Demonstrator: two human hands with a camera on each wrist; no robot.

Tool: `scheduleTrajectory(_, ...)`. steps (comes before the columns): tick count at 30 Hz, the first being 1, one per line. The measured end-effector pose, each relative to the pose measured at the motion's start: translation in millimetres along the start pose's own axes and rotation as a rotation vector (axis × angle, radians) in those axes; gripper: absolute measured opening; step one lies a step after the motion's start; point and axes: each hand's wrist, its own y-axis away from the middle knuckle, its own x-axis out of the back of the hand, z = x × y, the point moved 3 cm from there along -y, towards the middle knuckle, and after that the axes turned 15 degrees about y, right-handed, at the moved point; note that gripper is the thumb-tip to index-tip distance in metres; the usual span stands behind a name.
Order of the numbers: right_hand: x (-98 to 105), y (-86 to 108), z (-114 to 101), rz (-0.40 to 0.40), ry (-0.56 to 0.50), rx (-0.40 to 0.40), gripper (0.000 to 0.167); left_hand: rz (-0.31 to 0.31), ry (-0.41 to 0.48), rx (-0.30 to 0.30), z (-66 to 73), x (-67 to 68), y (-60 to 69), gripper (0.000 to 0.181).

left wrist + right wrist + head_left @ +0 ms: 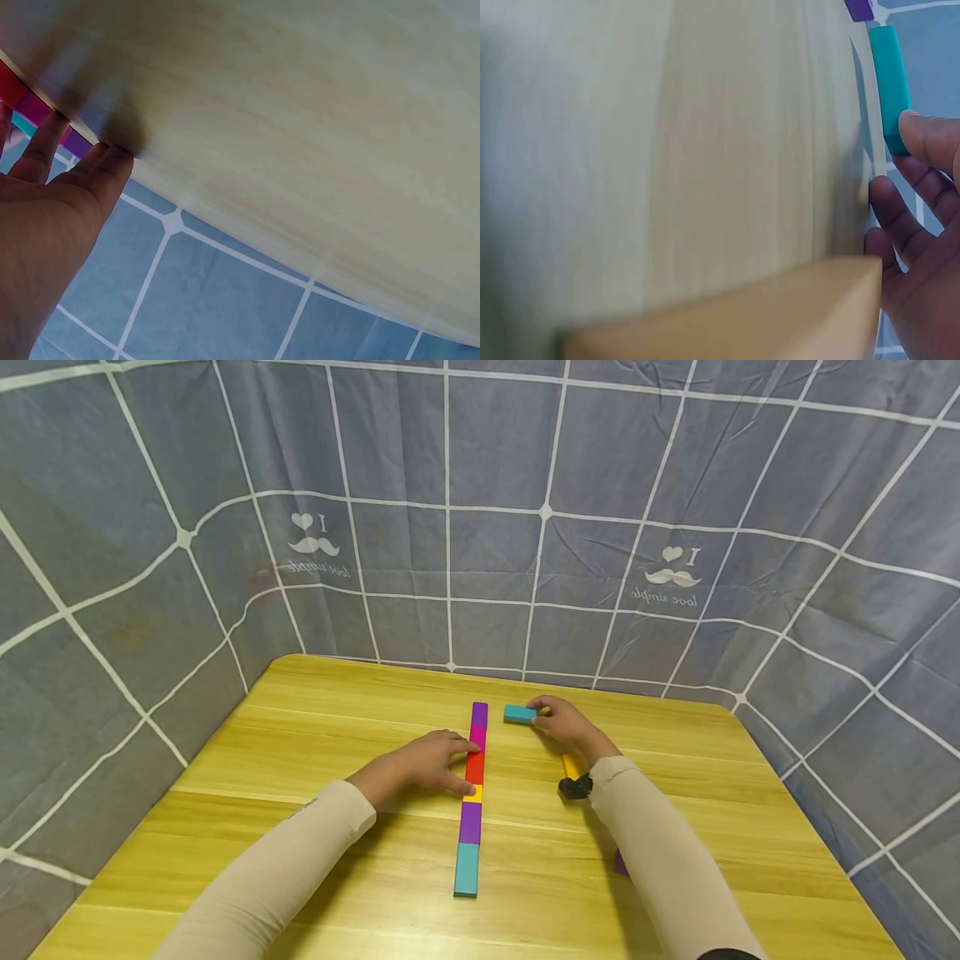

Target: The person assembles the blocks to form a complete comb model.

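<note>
A straight row of flat coloured blocks runs up the middle of the table. In the head view its far end is a purple block (479, 714), followed by a magenta block (477, 738), a red block (475, 768), a yellow block (477, 793), another purple block (470, 822) and a teal block (467, 870) nearest me. My left hand (431, 762) lies at the row's left side, fingers spread, thumb at the yellow block and forefinger at the magenta one. Right of the far end, my right hand (563, 723) pinches a loose teal block (889, 86) by its right end.
An orange-yellow block (571, 767) stands beside my right wrist, near a black wrist device (575, 788). Partly hidden by the right sleeve is a purple block (621, 862). A grey-blue curtain (495, 560) with white grid lines hangs behind the wooden table (337, 693).
</note>
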Motion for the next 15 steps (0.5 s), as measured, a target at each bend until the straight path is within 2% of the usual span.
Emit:
scheduleTrajectory(9, -8, -5.5, -12, 0.007, 0.029, 0.011, 0.028, 0.001, -0.004, 0.016, -2.8, -0.8, -1.9, 0.076)
scheduleTrajectory(15, -13, -9.4, -15, 0.027, 0.028, 0.009, 0.029, 0.006, -0.002, -0.001, -3.8, -0.6, -2.5, 0.076)
